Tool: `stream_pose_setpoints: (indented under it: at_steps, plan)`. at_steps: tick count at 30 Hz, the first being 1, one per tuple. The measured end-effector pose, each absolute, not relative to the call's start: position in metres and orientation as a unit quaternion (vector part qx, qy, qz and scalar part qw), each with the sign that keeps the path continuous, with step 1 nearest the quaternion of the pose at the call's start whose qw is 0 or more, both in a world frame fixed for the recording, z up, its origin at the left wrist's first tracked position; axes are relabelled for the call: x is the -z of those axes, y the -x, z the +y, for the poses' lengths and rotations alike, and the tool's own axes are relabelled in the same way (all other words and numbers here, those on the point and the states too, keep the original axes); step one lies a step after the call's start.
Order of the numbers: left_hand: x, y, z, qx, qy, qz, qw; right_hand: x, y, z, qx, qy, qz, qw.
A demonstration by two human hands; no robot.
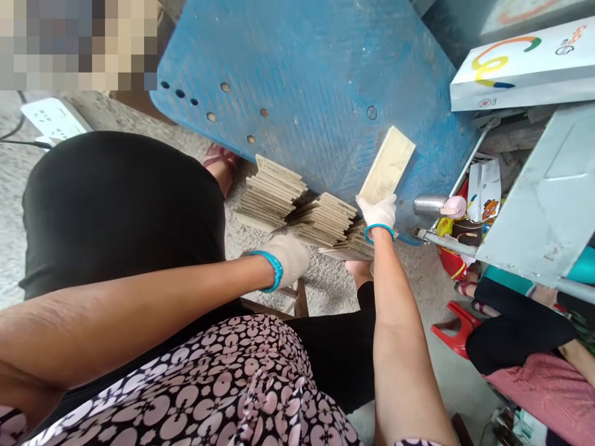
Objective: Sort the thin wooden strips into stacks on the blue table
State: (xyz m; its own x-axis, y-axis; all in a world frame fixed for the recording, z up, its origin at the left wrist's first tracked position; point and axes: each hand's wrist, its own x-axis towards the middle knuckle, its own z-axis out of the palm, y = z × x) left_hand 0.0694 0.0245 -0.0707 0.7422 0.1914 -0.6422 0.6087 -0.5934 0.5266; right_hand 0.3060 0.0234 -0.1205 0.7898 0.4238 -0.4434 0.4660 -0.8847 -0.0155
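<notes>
My right hand (380, 212), in a white knit glove with a teal cuff, grips the lower end of a flat pale wooden board (389, 162). The board slants up and away over the blue tabletop (316, 80). My left hand (290, 259), gloved the same way, hovers just below the stacked thin boards. Motion smears it, and its fingers cannot be made out. Along the table's near edge lean a left stack of thin boards (272, 193) and a middle stack (325, 220). Further boards (360, 238) lie partly hidden behind my right wrist.
A metal flask with a pink lid (439, 205) lies by the table's right corner. Beyond it are a grey metal surface (534, 204) and a white printed box (520, 68). Another person (515, 334) sits at the lower right, near a red stool (458, 331). A power strip (56, 118) is at left.
</notes>
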Motion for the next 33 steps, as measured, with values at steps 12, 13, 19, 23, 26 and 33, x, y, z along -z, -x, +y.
stream_pose_setpoints:
  at_steps: [12,13,19,23,26,33]
  plan:
    - [0.057,-0.075,0.031,0.384,-0.8,0.203,0.413,0.14,-0.311,0.043,0.245,-0.948,0.158,0.126]
    - [0.056,-0.076,0.031,0.39,-0.798,0.201,0.413,0.141,-0.312,0.044,0.249,-0.947,0.157,0.129]
    - [0.056,-0.075,0.029,0.43,-0.801,0.146,0.389,0.143,-0.314,0.052,0.247,-0.949,0.146,0.133]
    - [0.057,-0.075,0.029,0.433,-0.805,0.131,0.383,0.143,-0.311,0.051,0.244,-0.949,0.143,0.138]
    - [0.052,-0.076,0.031,0.443,-0.799,0.118,0.388,0.144,-0.311,0.048,0.238,-0.949,0.155,0.141]
    - [0.049,-0.079,0.033,0.459,-0.788,0.12,0.393,0.139,-0.316,0.045,0.242,-0.948,0.166,0.121]
